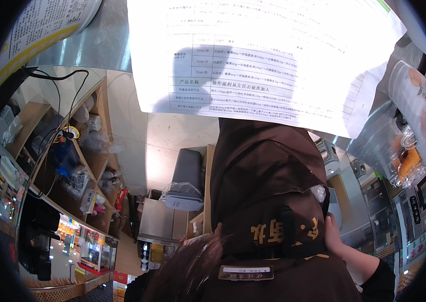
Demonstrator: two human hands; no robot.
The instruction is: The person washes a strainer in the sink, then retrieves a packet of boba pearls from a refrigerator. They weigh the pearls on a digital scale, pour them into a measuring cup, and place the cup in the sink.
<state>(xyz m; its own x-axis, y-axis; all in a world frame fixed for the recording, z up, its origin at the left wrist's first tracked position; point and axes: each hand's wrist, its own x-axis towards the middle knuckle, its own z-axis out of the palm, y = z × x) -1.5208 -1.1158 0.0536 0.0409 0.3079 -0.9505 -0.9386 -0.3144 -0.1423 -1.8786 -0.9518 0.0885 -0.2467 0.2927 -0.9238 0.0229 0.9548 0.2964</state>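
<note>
At the right side of my brown apron [269, 162], my right hand [331, 230] rests against the cloth at waist height. Its fingers are mostly hidden behind the apron, so what they hold cannot be seen. Of my left hand [218, 229] only a small patch of skin shows at the apron's other side, beside hanging hair [194, 264]. Ahead of me, a large white printed sheet [250, 68] with tables of writing lies over the edge of a metal counter [118, 49]. Glare washes out its upper part. The apron bears yellow lettering and a name badge [246, 272].
A container with a yellow band [46, 34] stands at upper left. Wooden shelves [99, 166] with plastic bags and cables [65, 75] are at left. A grey bin [184, 177] is below the counter. Plastic wrapping with a flower print [416, 87] is at right.
</note>
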